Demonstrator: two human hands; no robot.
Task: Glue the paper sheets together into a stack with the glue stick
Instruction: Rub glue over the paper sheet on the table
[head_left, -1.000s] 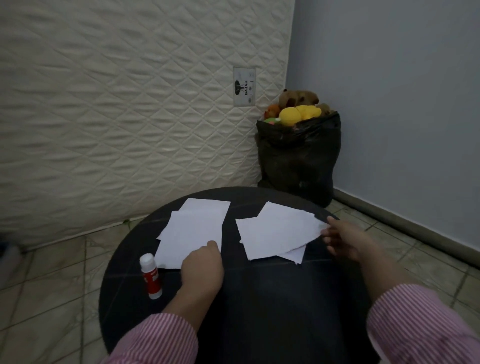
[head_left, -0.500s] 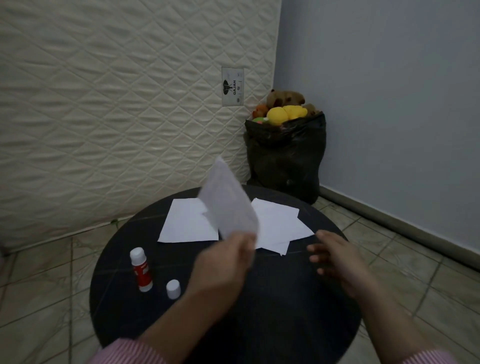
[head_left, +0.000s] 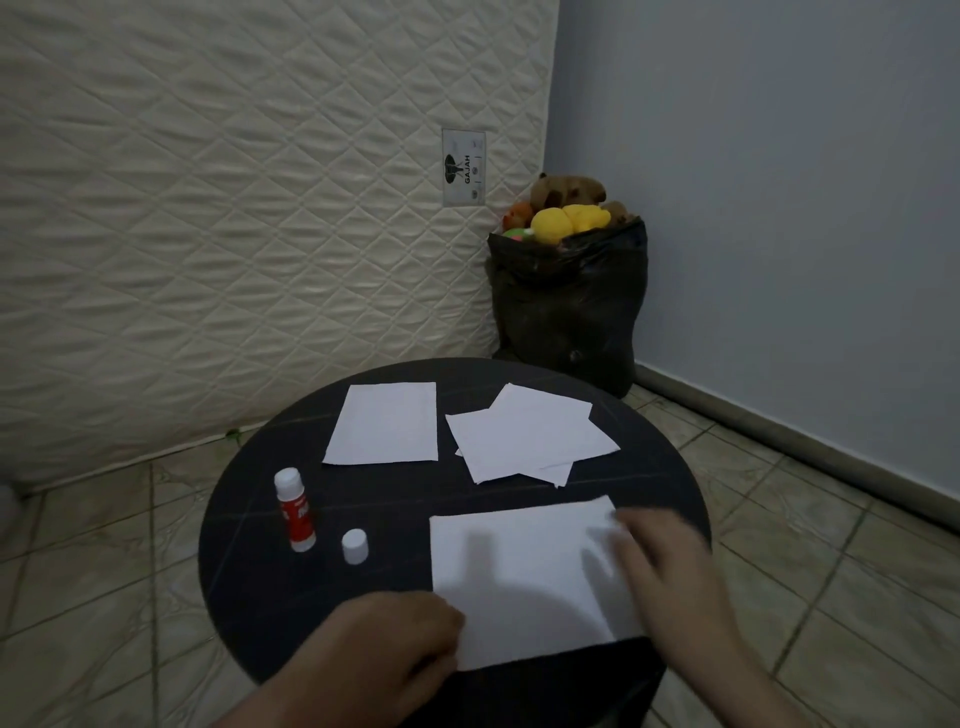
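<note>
A white paper sheet (head_left: 524, 571) lies flat at the near side of the round black table (head_left: 249, 561). My left hand (head_left: 389, 649) grips its near left corner. My right hand (head_left: 665, 566), blurred, rests with straight fingers on the sheet's right edge. The red and white glue stick (head_left: 296, 512) stands upright at the table's left, its white cap (head_left: 355, 545) off and standing just beside it. A single sheet (head_left: 384, 428) lies at the far middle. To its right lies a loose pile of sheets (head_left: 530, 439).
A quilted mattress (head_left: 234, 234) leans against the wall behind the table. A black bag (head_left: 569, 306) stuffed with plush toys stands in the corner at the back right. Tiled floor surrounds the table.
My left hand lifted a sheet from the left pile, carried it over and laid it flat at the table's near side. My right hand came down onto its right edge.
</note>
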